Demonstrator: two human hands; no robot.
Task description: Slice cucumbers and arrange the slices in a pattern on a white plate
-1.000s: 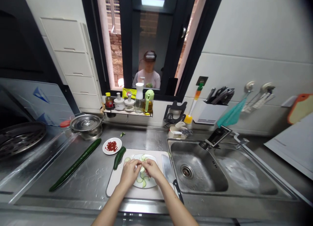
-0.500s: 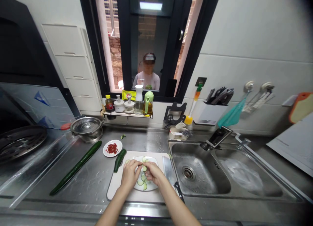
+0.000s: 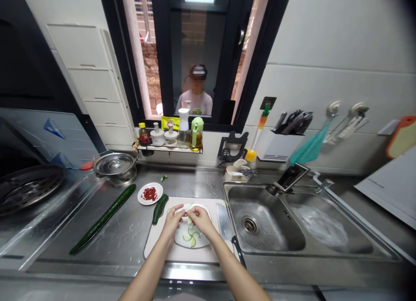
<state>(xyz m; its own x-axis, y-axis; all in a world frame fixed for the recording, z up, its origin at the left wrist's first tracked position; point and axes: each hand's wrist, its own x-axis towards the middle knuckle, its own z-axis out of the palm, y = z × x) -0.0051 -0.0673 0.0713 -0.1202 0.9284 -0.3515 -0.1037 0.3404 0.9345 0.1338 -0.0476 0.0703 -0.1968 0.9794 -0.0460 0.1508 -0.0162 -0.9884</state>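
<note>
Over a white plate (image 3: pixel 204 245), my left hand (image 3: pixel 173 224) and my right hand (image 3: pixel 200 219) meet at the fingertips. Each pinches with thumb and fingers; whatever is between them is too small to make out. Below the hands, thin half-round cucumber slices (image 3: pixel 193 241) fan out on the plate, and others show near its far rim. The plate rests on a pale cutting board (image 3: pixel 154 245). A cleaver (image 3: pixel 223 219) lies along the board's right side, its black handle toward me. At the left edge leans a short cucumber piece (image 3: pixel 159 211).
A small white dish (image 3: pixel 140 198) holds chopped red bits (image 3: pixel 150 194). A long cucumber (image 3: pixel 103 219) lies to the left, near a lidded steel pot (image 3: pixel 116 166). At right is a steel sink (image 3: pixel 273 244). Seasoning jars (image 3: pixel 157 137) line a shelf under the window.
My hands have drawn closer together at the fingertips, the left turning with its fingers lifted. The slices at the plate's middle are more exposed. The view has shifted slightly.
</note>
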